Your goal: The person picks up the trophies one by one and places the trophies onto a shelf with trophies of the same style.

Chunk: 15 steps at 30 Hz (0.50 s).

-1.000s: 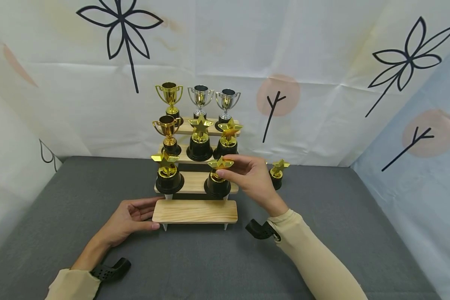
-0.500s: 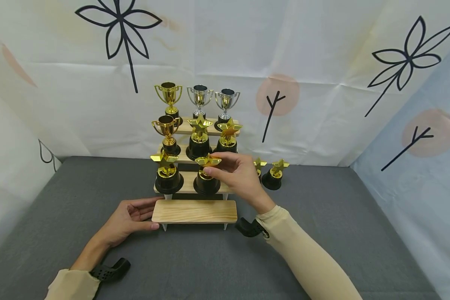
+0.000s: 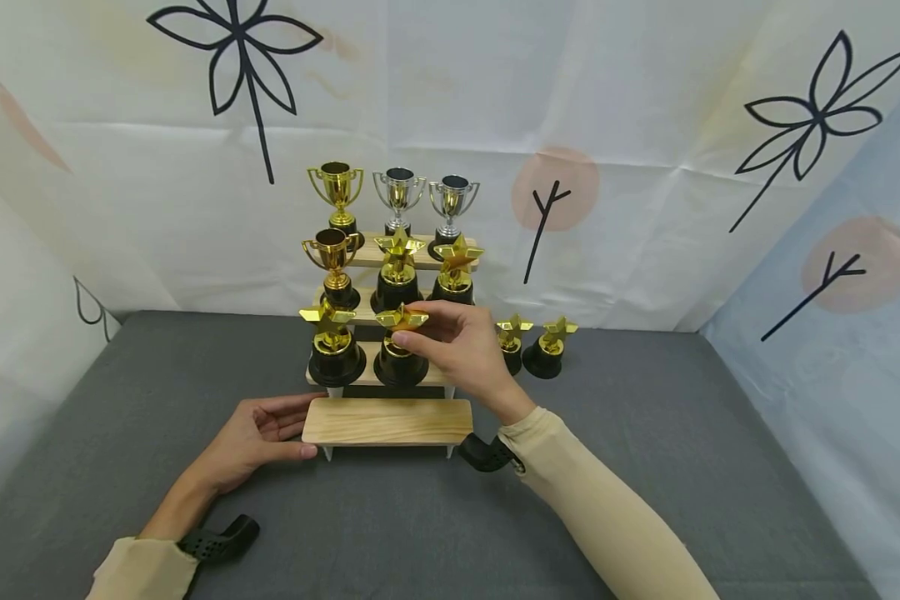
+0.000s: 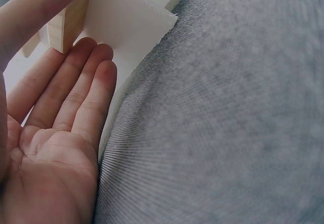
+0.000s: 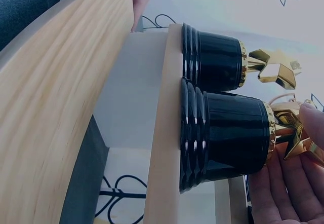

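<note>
My right hand point(image 3: 468, 352) pinches a gold star trophy point(image 3: 401, 367) by its star, between thumb and fingers. In the right wrist view its black base point(image 5: 233, 133) sits against a wooden tier, close beside another star trophy point(image 5: 217, 59). That second star trophy point(image 3: 337, 360) stands at the left of the same tier. My left hand point(image 3: 247, 437) touches the left end of the stepped wooden shelf point(image 3: 387, 421) at its lowest tier. In the left wrist view the fingers point(image 4: 66, 95) lie nearly straight near the plank and the white side support point(image 4: 124, 24).
A gold cup point(image 3: 337, 187) and two silver cups point(image 3: 399, 193) occupy the top tier. Below them are a bronze-gold cup point(image 3: 333, 254) and two star trophies point(image 3: 397, 285). Two more star trophies point(image 3: 546, 358) stand on the grey table right of the shelf. Behind hangs a patterned cloth point(image 3: 630, 167).
My right hand has slid the star trophy leftward along its tier, closer to the trophy at the left. The two star trophies on the table have come into fuller view. My left hand stays put.
</note>
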Each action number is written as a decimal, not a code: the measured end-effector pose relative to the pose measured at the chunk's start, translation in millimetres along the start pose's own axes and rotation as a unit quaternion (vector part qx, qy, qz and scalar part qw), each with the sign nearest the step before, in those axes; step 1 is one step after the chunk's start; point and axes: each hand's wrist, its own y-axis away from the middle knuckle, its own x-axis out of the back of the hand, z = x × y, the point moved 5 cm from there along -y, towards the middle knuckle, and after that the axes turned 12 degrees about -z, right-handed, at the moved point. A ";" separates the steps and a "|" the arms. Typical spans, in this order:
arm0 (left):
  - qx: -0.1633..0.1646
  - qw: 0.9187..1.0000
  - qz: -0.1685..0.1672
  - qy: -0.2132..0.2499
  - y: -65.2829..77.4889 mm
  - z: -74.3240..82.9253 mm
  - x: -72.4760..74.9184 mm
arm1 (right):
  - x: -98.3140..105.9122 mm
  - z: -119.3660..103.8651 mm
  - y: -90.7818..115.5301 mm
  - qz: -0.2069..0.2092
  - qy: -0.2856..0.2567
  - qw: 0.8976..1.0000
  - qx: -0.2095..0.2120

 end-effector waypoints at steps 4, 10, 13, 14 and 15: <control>0.001 1.000 0.001 -0.003 -0.3 0.7 0.7 | -2.0 -2.0 -1.7 -0.002 -0.003 1.000 0.006; 0.001 1.000 0.001 -0.001 0.0 0.2 1.3 | -4.8 -2.7 -5.1 -0.006 -0.008 1.000 0.003; -0.001 1.000 -0.001 0.002 0.1 0.4 0.8 | -5.5 -2.0 -5.9 -0.006 -0.007 1.000 0.000; -0.001 1.000 -0.002 0.002 0.2 0.5 0.7 | -5.7 -1.7 -6.2 -0.006 -0.006 1.000 0.000; -0.002 1.000 -0.002 0.002 0.2 0.6 0.5 | -5.9 -1.6 -6.3 -0.006 -0.004 1.000 -0.001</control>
